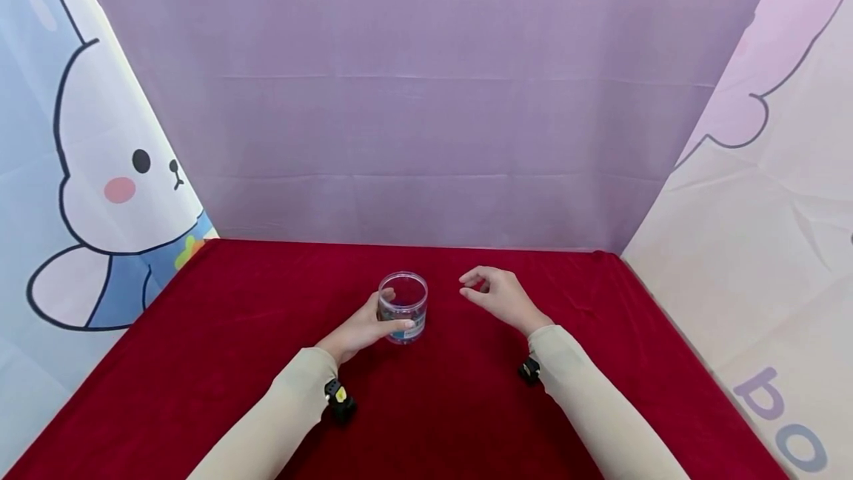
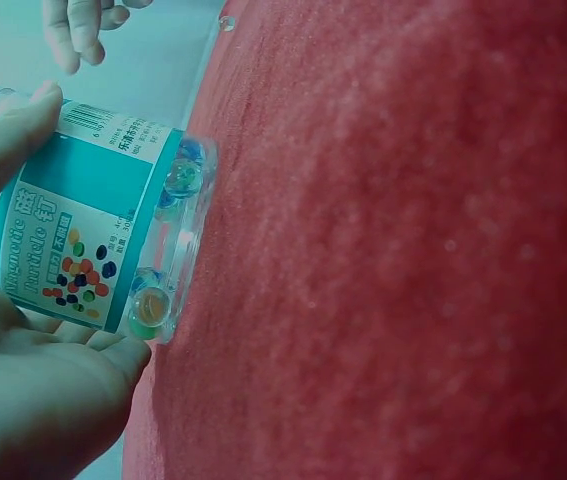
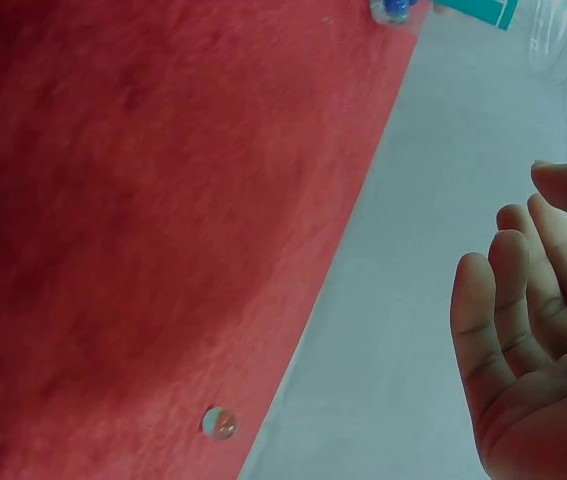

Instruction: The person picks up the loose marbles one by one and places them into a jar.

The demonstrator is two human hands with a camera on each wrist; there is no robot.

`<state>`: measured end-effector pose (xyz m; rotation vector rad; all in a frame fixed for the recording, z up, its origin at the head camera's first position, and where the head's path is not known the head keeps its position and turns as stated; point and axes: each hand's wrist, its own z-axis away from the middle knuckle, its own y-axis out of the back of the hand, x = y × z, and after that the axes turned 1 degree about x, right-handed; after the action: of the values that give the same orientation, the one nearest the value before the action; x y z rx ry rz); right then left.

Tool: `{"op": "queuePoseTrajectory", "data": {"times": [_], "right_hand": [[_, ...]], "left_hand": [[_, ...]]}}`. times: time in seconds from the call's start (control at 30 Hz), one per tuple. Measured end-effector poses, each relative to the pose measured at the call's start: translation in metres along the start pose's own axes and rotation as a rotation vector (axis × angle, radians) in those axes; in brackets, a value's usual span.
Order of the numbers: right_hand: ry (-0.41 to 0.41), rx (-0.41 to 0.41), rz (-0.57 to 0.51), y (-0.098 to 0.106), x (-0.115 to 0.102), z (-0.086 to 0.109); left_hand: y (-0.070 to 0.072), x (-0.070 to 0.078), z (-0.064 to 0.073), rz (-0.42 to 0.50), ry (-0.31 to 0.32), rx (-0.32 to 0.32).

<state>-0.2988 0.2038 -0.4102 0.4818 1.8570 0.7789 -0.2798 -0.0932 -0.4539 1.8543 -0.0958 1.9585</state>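
Note:
My left hand (image 1: 363,328) grips a clear plastic jar (image 1: 403,307) round its side, thumb in front and fingers behind. The jar stands upright with an open top. Its label (image 2: 78,260), teal and white, has printed pictures of coloured pieces. Several glass marbles (image 2: 150,305) with coloured swirls lie at the bottom. To the right of the jar, my right hand (image 1: 500,295) is held over the cloth with fingers loosely bent and nothing between them. A single clear marble with an orange tint (image 3: 219,423) lies on the cloth near the right hand; the head view does not show it.
A red cloth (image 1: 466,406) covers the table. Behind it hangs a plain purple curtain (image 1: 426,110). Printed sheets stand at both sides, the left one with a cartoon rabbit (image 1: 126,147). Each wrist wears a small black camera (image 1: 340,402).

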Motion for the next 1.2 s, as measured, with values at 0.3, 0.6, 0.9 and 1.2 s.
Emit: {"op": "queuePoseTrajectory", "data": {"times": [0.3,0.6,0.9,1.2], "right_hand": [[-0.042,0.003,0.029,0.011,0.020,0.005],[-0.110,-0.001,0.058,0.018,0.043,0.012],[-0.195,0.021,0.073,0.022,0.067,0.013],[-0.242,0.024,0.117,0.031,0.078,0.012]], "left_hand": [[-0.001,-0.001,-0.001,0.012,-0.007,0.002],[0.000,-0.002,-0.001,0.005,0.008,0.004],[-0.001,-0.001,0.000,0.005,0.007,-0.002],[0.000,0.002,0.000,0.014,-0.004,0.003]]}}
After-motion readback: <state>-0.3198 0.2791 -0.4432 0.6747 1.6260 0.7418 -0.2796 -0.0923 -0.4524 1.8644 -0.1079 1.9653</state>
